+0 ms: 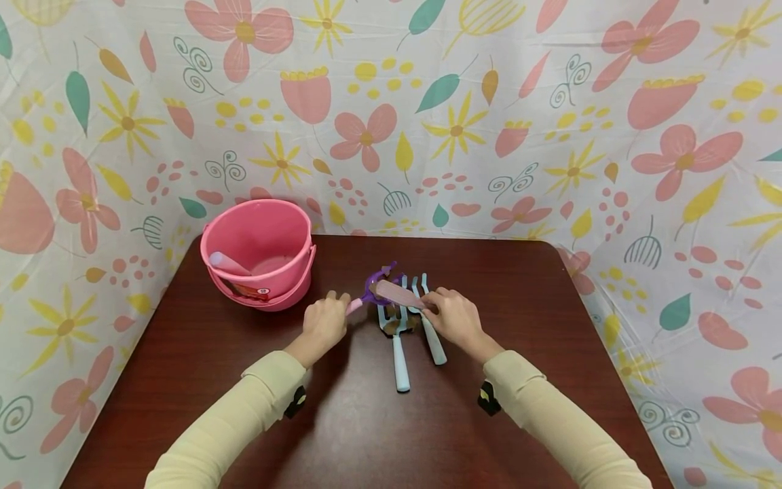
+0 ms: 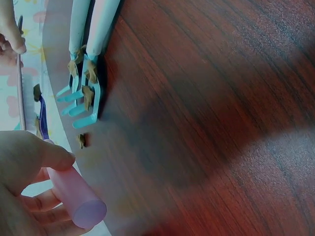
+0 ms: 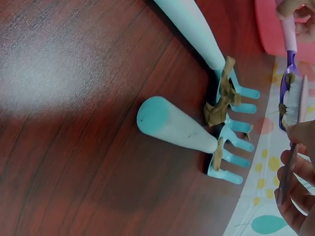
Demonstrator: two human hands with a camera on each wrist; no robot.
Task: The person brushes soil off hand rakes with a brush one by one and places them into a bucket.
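Observation:
My left hand [image 1: 326, 319] grips the pink handle [image 2: 78, 196] of a small purple garden rake, its head [image 3: 283, 93] raised over the table and smeared with brown clumps. With my right hand [image 1: 455, 316] I hold a pink-backed brush [image 1: 398, 293], thumb and fingers pinching one end. Its white bristles [image 3: 294, 101] face the rake head and lie right against it in the right wrist view. Below, two light blue hand rakes [image 1: 400, 367] [image 1: 435, 345] lie side by side, with brown clumps [image 3: 216, 110] on their heads and tines.
A pink bucket [image 1: 293, 272] stands at the table's back left, a lilac handle [image 1: 229, 263] leaning inside it. One loose brown bit [image 2: 81, 141] lies on the dark wooden table [image 1: 525, 305]. A flower-patterned curtain [image 1: 379, 88] hangs behind and along both sides.

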